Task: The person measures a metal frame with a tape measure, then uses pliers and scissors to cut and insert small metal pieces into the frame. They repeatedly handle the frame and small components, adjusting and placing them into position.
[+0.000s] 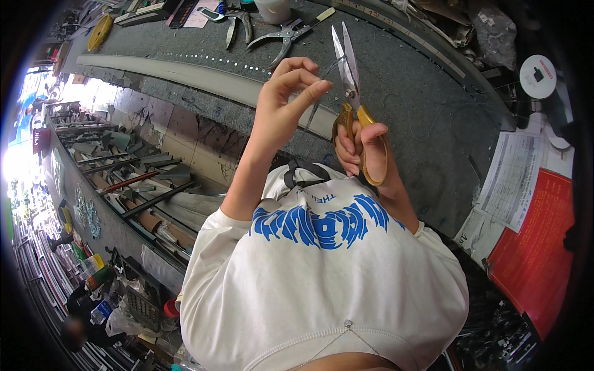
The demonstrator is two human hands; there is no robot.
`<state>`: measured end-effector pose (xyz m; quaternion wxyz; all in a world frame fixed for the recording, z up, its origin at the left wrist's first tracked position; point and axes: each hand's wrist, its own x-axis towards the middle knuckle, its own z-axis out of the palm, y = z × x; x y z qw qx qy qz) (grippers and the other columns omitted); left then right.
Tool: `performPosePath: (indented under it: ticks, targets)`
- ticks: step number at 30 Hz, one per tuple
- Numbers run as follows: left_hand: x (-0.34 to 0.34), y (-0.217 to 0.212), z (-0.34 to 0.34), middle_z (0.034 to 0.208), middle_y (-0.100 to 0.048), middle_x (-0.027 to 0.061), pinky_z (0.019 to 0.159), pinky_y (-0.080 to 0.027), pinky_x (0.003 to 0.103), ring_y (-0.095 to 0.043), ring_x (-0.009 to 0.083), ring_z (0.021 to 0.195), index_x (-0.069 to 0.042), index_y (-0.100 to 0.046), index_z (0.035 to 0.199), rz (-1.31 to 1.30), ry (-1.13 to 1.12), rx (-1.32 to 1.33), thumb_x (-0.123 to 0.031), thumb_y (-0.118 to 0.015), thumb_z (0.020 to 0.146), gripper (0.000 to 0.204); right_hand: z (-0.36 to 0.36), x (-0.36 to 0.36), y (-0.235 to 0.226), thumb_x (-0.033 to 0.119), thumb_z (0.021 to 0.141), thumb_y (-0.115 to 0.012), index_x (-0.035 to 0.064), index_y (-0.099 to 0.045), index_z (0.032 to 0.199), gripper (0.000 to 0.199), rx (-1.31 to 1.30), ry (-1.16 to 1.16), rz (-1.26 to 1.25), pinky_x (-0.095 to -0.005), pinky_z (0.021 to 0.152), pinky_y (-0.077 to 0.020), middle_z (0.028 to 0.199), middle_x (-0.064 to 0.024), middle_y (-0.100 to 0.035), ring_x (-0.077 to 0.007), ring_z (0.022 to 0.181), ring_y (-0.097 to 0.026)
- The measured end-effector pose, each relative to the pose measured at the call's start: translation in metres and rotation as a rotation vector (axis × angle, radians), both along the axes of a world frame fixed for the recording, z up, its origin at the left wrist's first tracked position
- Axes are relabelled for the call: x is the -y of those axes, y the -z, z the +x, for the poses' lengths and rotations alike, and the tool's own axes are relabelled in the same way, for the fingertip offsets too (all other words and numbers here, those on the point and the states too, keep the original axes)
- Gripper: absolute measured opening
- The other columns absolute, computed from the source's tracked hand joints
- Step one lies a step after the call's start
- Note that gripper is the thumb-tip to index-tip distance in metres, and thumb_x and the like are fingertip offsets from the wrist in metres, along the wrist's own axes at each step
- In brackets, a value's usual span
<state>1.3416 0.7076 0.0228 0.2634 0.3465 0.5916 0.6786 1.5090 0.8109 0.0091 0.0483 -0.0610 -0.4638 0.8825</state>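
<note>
My left hand (pixel 286 102) is raised over a dark grey workbench (pixel 408 93), thumb and fingers pinched on a thin grey wire (pixel 315 108) that hangs down from the fingertips. My right hand (pixel 365 148) grips a pair of scissors (pixel 349 74) with orange-yellow handles, its fingers through the loops. The silver blades point up and away, slightly apart, right next to the upper end of the wire by my left fingertips. My white shirt with blue print fills the lower middle of the view.
Pliers (pixel 284 38) and another plier-like tool (pixel 238 23) lie at the bench's far side, near a white cup (pixel 272 9). A long pale strip (pixel 185 73) runs across the bench. Papers (pixel 516 179) and a red sheet (pixel 535 247) lie at right. Metal profiles (pixel 136 179) fill racks at left.
</note>
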Motion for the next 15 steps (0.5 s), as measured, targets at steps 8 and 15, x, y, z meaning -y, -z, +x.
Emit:
performPosePath:
  ticks: [8,15]
  targets:
    - [-0.0009,0.003,-0.0011,0.114,-0.048,0.0034,0.09,-0.041,0.026,-0.051,0.0111,0.104,-0.002,-0.067,0.082,0.014,0.103,0.077,-0.018,-0.071,0.086,0.017,0.0015,0.0,-0.0051,0.065,0.09,-0.046,0.0125,-0.043,0.075,0.055,0.001,-0.006,-0.004,-0.0208,0.052,-0.044,0.061,0.0028,-0.045,-0.0056,0.052,-0.047]
    - [0.0005,0.0053,-0.0007,0.114,-0.049,0.003,0.091,-0.041,0.027,-0.055,0.0099,0.101,-0.002,-0.067,0.081,0.024,0.129,0.026,-0.019,-0.072,0.085,0.018,-0.0019,-0.0025,-0.0052,0.091,0.071,-0.018,0.0077,-0.041,0.076,0.086,0.077,-0.015,0.241,-0.0206,0.051,-0.0388,0.062,0.0015,-0.04,-0.0064,0.052,-0.041]
